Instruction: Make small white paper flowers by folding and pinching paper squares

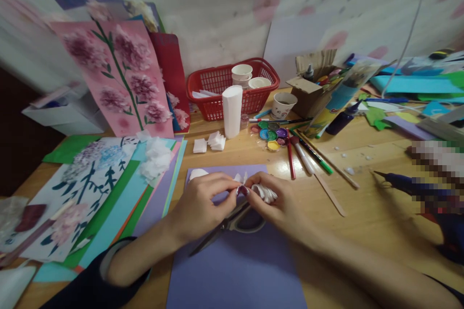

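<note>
My left hand [212, 196] and my right hand [272, 201] meet fingertip to fingertip over a purple sheet [235, 270]. Both pinch a small piece of white tissue paper [239, 178] between thumb and forefinger. More crumpled white tissue [266, 194] shows against the right palm, its far side hidden by the fingers. Just under my hands lie scissors [226, 224] with grey-rimmed handles, blades pointing toward the lower left. Past the sheet, small squares of white tissue [216, 141] rest in little stacks beside an upright white paper roll [232, 112].
A red basket [213, 106] holding paper cups stands against the wall. Paint pots [272, 135], brushes [302, 154] and a wooden stick [329, 195] lie right of centre. A glue gun [406, 186] is at the right. Pink flower artwork [108, 77] leans at left above coloured sheets [123, 203].
</note>
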A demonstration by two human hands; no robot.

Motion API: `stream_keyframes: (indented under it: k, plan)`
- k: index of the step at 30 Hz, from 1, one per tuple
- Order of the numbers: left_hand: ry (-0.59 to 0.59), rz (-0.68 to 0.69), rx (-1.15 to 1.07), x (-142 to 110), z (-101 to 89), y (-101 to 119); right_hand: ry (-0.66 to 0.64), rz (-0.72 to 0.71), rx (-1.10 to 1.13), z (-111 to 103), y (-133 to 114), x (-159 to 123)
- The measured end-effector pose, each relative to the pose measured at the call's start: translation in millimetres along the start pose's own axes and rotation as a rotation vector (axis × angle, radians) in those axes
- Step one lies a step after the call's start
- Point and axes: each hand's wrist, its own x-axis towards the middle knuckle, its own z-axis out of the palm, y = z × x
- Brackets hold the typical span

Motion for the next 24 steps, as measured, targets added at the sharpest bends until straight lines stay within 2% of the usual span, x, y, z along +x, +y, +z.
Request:
stream_keyframes:
  k: [10, 19, 24]
  plan:
    - [0.026, -0.043, 0.006, 2.6, -2.3, 1.7, -0.011, 0.08, 0.021, -2.8, -2.7, 2.4]
    - [0.045, 0.026, 0.028, 0.4, -0.8, 0.8, 0.002, 0.062, 0.031, -0.5, 1.8, 2.6]
    - [0.043, -0.004, -0.001, 0.1, -0.2, 1.0, -0.006, 0.06, 0.017, -0.5, 1.7, 2.6]
